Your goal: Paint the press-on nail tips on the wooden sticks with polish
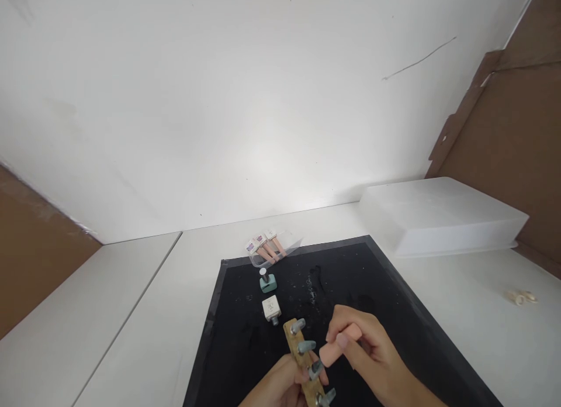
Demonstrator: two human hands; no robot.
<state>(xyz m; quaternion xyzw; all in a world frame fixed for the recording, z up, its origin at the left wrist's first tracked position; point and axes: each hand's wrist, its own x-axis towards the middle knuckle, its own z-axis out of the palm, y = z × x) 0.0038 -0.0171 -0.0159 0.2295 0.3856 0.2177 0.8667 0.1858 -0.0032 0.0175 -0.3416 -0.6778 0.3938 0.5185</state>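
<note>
My left hand is closed around a wooden strip, held up at a slant over the black mat. Several grey artificial nail tips stick out from the strip in a row. Between the fingers of my right hand is pinched a peach nail polish brush cap, tilted down to the left. Its brush end meets or nearly meets a nail tip near my left fingers; contact is hard to tell. Just beyond the strip lies a white square polish bottle, its neck toward me.
A teal bottle with a dark stem and pale top sits farther back on the black mat. Behind it, a clear tray holds peach-capped bottles. A white plastic bin and small cream rings are at right.
</note>
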